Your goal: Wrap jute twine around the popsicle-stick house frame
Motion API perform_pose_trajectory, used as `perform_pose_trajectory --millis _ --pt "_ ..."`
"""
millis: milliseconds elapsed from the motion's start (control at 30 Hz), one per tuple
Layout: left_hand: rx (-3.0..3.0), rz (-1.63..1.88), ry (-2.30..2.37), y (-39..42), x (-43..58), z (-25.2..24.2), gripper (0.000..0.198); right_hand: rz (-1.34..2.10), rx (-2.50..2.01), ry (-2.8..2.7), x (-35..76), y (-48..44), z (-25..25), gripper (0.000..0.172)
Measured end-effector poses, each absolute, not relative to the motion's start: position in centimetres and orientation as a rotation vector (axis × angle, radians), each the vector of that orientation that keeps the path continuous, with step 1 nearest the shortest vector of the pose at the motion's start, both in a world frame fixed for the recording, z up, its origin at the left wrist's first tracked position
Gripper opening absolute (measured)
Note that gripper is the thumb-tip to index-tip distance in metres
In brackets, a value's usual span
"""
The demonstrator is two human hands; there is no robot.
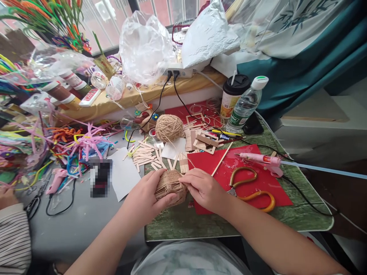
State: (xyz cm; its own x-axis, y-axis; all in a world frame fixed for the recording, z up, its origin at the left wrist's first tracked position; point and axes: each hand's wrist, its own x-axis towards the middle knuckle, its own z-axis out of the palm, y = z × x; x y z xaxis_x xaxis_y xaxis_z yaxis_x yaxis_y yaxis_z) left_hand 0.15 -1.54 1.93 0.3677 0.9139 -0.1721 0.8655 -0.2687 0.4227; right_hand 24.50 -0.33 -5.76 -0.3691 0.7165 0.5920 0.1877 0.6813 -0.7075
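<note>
My left hand [145, 194] is wrapped round a block-like bundle [171, 184] wound with brown twine, thumb across its front and fingers over its top. At the bundle's right end, the fingertips of my right hand [205, 189] pinch the twine. A strand rises from near these fingers toward a ball of twine [169, 128] farther back on the table. Under and beside my right hand lies a red sheet [266, 183]. Orange-handled scissors [252, 187] rest on it to the right, blades partly hidden by my wrist.
A pink glue gun [262, 159] with a long glue stick lies at right. Behind stand a water bottle [246, 105] and lidded cup [231, 95]. Loose wooden sticks [145, 154] surround the ball. Pipe cleaners [88, 139] crowd the left, near another person's striped sleeve [14, 236].
</note>
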Motion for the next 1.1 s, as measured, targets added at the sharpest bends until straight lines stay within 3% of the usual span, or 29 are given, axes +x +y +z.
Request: perform_pose_trajectory --millis 200,367,633,733,867,967,1100 --pt "2.155 0.28 1.508 -1.9 -1.2 1.5 0.063 0.713 -0.714 -1.838 24.1 -0.1 -5.8 0.02" --pt "2.133 0.645 1.429 -2.6 -1.4 0.7 0.066 0.703 -0.707 -1.766 24.6 -0.7 -4.7 0.027" --pt "1.749 1.013 1.325 -3.4 0.4 -6.0 0.071 0.625 -0.763 -1.803 25.2 -0.7 -4.3 0.028" --pt "1.718 0.982 1.273 -3.5 0.1 -6.2 0.068 0.648 -0.771 -1.827 25.0 -0.6 -4.4 0.027" --pt "1.964 0.691 1.351 -3.0 -0.1 -2.0 0.065 0.655 -0.752 -1.859 24.7 -0.9 -4.0 0.026" --pt "2.029 0.496 1.412 -2.4 0.7 1.3 0.094 0.65 -0.716 -1.93 24.2 -1.1 -3.9 0.026" --pt "2.079 0.457 1.37 -1.6 1.4 2.4 0.072 0.681 -0.727 -1.905 24.0 -1.1 -4.2 0.024"
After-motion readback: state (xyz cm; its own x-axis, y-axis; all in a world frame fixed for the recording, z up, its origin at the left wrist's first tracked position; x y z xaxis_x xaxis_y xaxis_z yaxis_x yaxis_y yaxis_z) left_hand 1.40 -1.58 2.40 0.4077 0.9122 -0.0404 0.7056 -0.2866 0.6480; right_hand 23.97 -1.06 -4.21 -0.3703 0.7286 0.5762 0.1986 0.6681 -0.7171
